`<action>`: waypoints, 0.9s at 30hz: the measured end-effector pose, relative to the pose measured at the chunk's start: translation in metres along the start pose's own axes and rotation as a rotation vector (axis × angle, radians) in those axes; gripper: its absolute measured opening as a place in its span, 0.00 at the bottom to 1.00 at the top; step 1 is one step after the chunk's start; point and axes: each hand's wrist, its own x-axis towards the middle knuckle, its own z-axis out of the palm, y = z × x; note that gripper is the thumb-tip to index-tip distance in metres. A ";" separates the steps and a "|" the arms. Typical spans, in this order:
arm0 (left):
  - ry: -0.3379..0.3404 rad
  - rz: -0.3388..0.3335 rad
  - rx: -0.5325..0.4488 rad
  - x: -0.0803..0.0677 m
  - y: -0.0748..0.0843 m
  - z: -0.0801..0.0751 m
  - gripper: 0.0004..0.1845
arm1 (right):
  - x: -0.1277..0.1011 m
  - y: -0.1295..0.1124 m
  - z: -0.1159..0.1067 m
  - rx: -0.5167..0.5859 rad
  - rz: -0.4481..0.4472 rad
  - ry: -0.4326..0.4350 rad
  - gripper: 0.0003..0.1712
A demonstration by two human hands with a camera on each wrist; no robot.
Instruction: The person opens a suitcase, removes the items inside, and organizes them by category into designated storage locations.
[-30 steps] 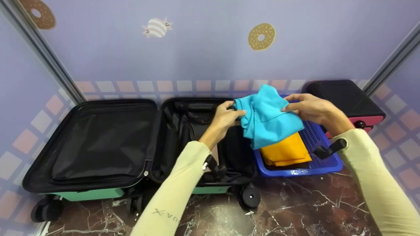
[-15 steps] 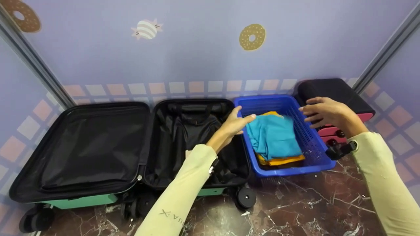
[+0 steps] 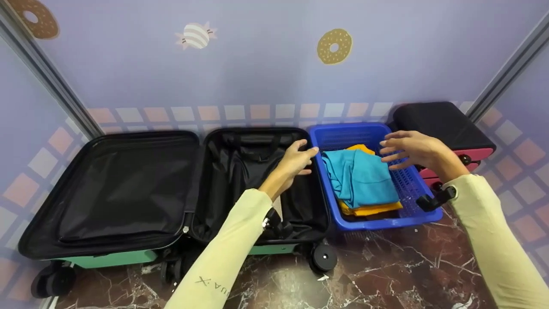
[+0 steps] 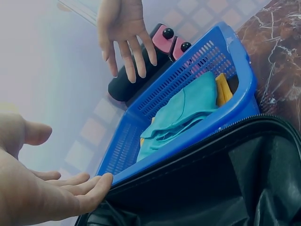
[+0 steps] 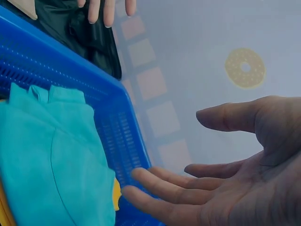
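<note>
Turquoise folded cloth [image 3: 360,178] lay atop a yellow garment [image 3: 371,209] in the blue slotted plastic basket [image 3: 388,221], unheld, both the left hand [image 3: 296,159] and right hand [image 3: 409,149] spread-fingered beside it, while the open black-lined green suitcase [image 3: 128,193] waited unpacked.

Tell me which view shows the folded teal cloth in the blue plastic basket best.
The head view: the folded teal cloth shows whole, lying on an orange cloth in the blue plastic basket. The left wrist view shows part of it behind the basket wall; the right wrist view crops it close.
</note>
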 end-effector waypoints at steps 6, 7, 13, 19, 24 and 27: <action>0.010 0.018 -0.006 -0.008 0.003 -0.015 0.28 | 0.004 -0.008 0.016 0.017 -0.024 -0.019 0.37; 0.015 0.022 -0.009 -0.009 0.003 -0.018 0.27 | 0.004 -0.009 0.019 0.015 -0.032 -0.024 0.36; 0.034 0.044 0.018 -0.016 -0.001 -0.035 0.24 | 0.013 -0.017 0.052 0.023 -0.069 -0.045 0.31; 0.023 0.079 0.120 -0.030 -0.014 -0.060 0.24 | 0.020 -0.019 0.083 0.057 -0.138 -0.057 0.25; 0.109 0.150 0.173 -0.040 -0.027 -0.085 0.23 | 0.023 -0.017 0.101 0.071 -0.224 -0.054 0.22; 0.164 0.184 0.172 -0.046 -0.034 -0.105 0.21 | 0.025 -0.012 0.106 0.020 -0.301 0.007 0.19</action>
